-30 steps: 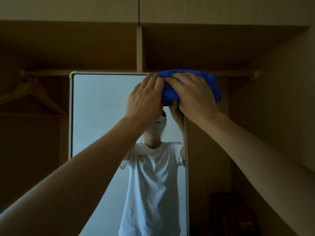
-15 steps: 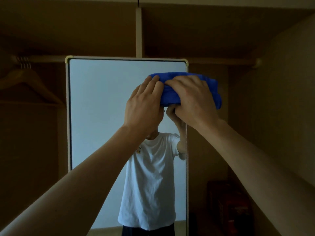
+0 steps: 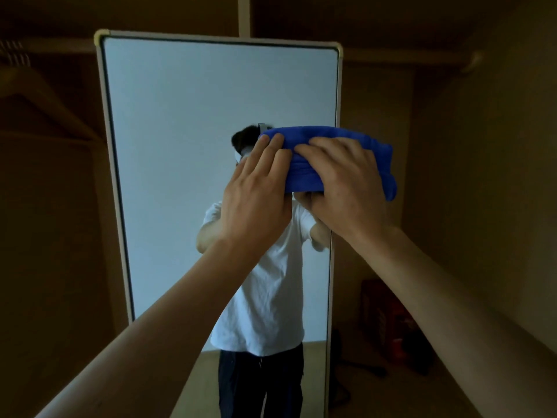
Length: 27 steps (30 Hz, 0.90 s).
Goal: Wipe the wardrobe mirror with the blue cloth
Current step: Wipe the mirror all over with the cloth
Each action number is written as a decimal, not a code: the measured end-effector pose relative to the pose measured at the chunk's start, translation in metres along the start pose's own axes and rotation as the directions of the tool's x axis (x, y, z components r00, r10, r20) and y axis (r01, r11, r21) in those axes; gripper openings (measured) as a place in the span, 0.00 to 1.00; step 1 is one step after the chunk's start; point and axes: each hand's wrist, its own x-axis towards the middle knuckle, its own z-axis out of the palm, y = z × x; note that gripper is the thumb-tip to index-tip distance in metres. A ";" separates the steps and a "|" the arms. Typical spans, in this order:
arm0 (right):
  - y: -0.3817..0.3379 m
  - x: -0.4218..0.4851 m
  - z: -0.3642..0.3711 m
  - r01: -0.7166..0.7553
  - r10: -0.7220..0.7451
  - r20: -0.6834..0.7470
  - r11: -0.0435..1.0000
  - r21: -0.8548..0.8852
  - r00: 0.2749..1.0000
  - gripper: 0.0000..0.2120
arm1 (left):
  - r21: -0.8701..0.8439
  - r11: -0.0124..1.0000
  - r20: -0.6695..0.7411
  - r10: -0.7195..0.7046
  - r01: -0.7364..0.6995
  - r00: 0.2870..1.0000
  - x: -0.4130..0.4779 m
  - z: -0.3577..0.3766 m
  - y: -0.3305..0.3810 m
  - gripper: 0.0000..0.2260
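A tall mirror (image 3: 187, 122) in a pale frame stands upright inside a brown wardrobe. A folded blue cloth (image 3: 307, 173) is pressed flat against the glass at its right edge, about a third of the way down, and overhangs the frame to the right. My left hand (image 3: 256, 200) lies on the cloth's left end, fingers spread over it. My right hand (image 3: 343, 188) covers the cloth's middle and right part. The glass reflects a person in a white T-shirt and dark trousers, both arms raised.
A wooden rail (image 3: 407, 60) runs across the wardrobe behind the mirror's top. A wooden hanger (image 3: 39, 98) hangs at the left. A dark red box (image 3: 388, 321) sits on the wardrobe floor at the right. Brown side walls close in on both sides.
Both hands have slid the cloth down the mirror from its top right corner. The mirror's top edge now shows well above the cloth.
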 end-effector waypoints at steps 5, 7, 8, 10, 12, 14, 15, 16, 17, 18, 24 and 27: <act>-0.008 -0.030 0.003 -0.009 0.009 0.017 1.000 -0.008 1.000 0.26 | -0.014 1.000 0.016 -0.006 0.006 1.000 -0.029 0.004 0.004 0.18; -0.011 -0.042 0.003 -0.010 0.010 0.035 1.000 -0.005 0.999 0.26 | -0.021 1.000 0.022 -0.015 0.015 1.000 -0.042 0.006 0.006 0.18; -0.013 -0.048 0.003 -0.011 0.011 0.045 1.000 0.000 0.999 0.26 | -0.024 1.000 0.026 -0.019 0.019 0.999 -0.048 0.007 0.007 0.18; -0.016 -0.059 0.002 -0.017 0.016 0.071 1.000 0.007 0.997 0.25 | -0.032 0.999 0.036 -0.026 0.027 0.999 -0.061 0.010 0.008 0.18; -0.020 -0.070 0.002 -0.023 0.022 0.098 1.000 0.011 0.995 0.25 | -0.035 0.999 0.047 -0.036 0.038 0.998 -0.072 0.012 0.010 0.19; -0.023 -0.082 0.002 -0.027 0.025 0.120 0.999 0.022 0.993 0.24 | -0.032 0.998 0.050 -0.045 0.047 0.998 -0.085 0.013 0.013 0.19; -0.025 -0.087 0.003 -0.029 0.025 0.128 0.999 0.026 0.991 0.24 | -0.029 0.998 0.050 -0.050 0.051 0.997 -0.091 0.014 0.014 0.19; -0.027 -0.094 0.004 -0.031 0.027 0.137 0.999 0.028 0.990 0.23 | -0.028 0.998 0.052 -0.054 0.056 0.997 -0.097 0.016 0.016 0.19; -0.029 -0.100 0.005 -0.033 0.028 0.147 0.999 0.027 0.989 0.24 | -0.027 0.998 0.056 -0.059 0.061 0.997 -0.104 0.017 0.017 0.19; -0.030 -0.107 0.006 -0.036 0.031 0.157 0.999 0.025 0.987 0.24 | -0.029 0.997 0.062 -0.064 0.065 0.996 -0.111 0.019 0.018 0.19; -0.044 -0.151 0.007 -0.060 0.050 0.212 0.998 0.038 0.976 0.25 | -0.071 0.993 0.160 -0.083 0.096 0.984 -0.157 0.024 0.023 0.20; -0.051 -0.172 0.008 -0.081 0.065 0.246 0.995 0.058 0.967 0.24 | -0.073 0.991 0.205 -0.093 0.110 0.974 -0.180 0.026 0.027 0.22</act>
